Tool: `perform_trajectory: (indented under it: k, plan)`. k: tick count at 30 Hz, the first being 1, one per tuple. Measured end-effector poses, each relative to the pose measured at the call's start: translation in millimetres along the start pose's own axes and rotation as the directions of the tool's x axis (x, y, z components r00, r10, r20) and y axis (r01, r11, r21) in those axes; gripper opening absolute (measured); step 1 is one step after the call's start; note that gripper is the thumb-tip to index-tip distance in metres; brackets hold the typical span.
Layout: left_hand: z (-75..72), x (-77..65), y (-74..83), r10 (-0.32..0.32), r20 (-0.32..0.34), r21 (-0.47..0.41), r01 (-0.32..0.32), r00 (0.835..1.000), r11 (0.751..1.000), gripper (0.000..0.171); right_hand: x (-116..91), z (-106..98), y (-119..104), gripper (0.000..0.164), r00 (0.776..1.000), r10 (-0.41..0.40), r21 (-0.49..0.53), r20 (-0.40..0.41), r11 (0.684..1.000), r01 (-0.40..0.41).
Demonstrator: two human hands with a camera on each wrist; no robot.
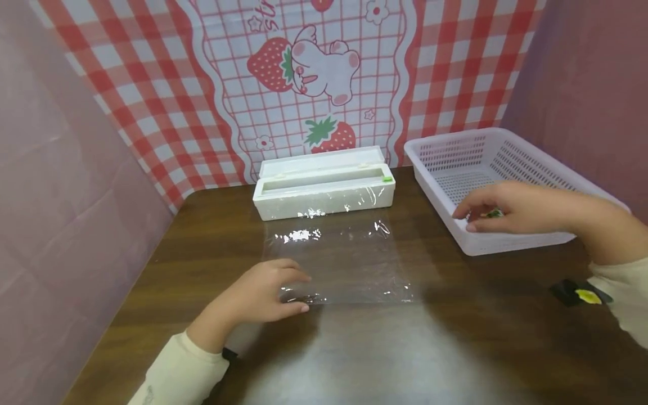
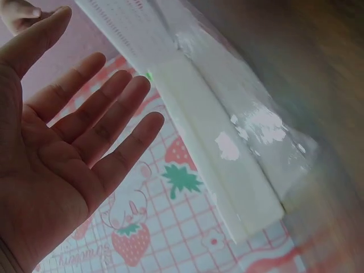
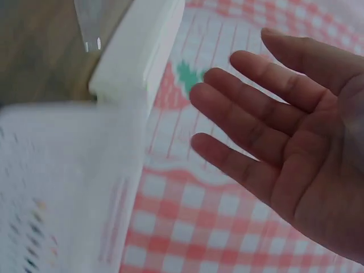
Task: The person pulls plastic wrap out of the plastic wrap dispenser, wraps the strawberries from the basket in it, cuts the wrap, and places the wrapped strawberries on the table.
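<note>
A sheet of clear cling film (image 1: 349, 259) stretches over the table from a white cling film box (image 1: 324, 201) with its lid raised. My left hand (image 1: 263, 289) is by the film's near left corner, thumb and fingers spread apart; in the left wrist view its palm and fingers hold nothing. On the other side, my right hand (image 1: 526, 208) hovers over the near left part of a white plastic basket (image 1: 440, 208). Its fingers are loosely bent, with nothing between them in the right wrist view. Behind that hand a small green and white item (image 1: 493, 214) is mostly hidden in the basket.
A red-checked strawberry cloth (image 1: 197, 129) hangs behind the dark wooden table (image 1: 212, 247). Pink cloth (image 1: 61, 185) closes in both sides. A small green piece (image 1: 387, 179) sits on the box's right end. Near the right sleeve is a black strap with a yellow piece (image 1: 588, 296).
</note>
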State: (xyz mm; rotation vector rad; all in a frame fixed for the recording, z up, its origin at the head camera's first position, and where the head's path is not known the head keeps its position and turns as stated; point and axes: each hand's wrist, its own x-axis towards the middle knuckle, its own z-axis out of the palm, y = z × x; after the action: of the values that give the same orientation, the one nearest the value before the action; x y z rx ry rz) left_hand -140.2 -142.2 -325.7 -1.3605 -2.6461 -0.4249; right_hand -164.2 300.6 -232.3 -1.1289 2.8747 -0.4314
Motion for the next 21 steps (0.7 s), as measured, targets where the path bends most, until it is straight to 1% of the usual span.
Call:
perform_trajectory:
  k: [2,4,6,9,15,19,21]
  plan:
    - [1.4,4.7,1.9,0.01,-0.006,-0.009,-0.01,1.0,1.0,0.042,6.5,-16.5,10.5,0.03,0.989,0.107,0.025,0.099,0.994,-0.11]
    - [3.3,9.1,3.0,0.019,-0.01,-0.012,-0.019,1.0,1.0,0.043,14.5,-30.5,23.1,0.033,0.971,0.169,0.038,0.169,0.983,-0.178]
    - [4.7,13.2,3.8,0.03,-0.016,-0.012,-0.03,0.999,0.999,0.045,22.3,-41.4,35.6,0.037,0.95,0.224,0.044,0.216,0.97,-0.239]
    - [7.1,17.8,4.4,0.034,-0.015,-0.017,-0.035,0.999,0.999,0.048,34.2,-52.1,54.3,0.041,0.918,0.29,0.033,0.271,0.95,-0.31]
    - [10.7,19.9,6.3,0.015,0.009,-0.036,-0.014,1.0,0.999,0.054,59.1,-65.3,92.5,0.044,0.853,0.378,-0.017,0.359,0.917,-0.399]
    - [13.1,20.0,8.0,0.004,0.006,-0.051,-0.004,1.0,0.999,0.055,71.4,-70.2,114.0,0.044,0.787,0.443,0.033,0.43,0.863,-0.503]
    - [14.9,20.5,8.4,0.006,-0.001,-0.061,-0.006,1.0,0.998,0.055,74.8,-69.0,124.3,0.042,0.756,0.469,0.075,0.457,0.827,-0.558]
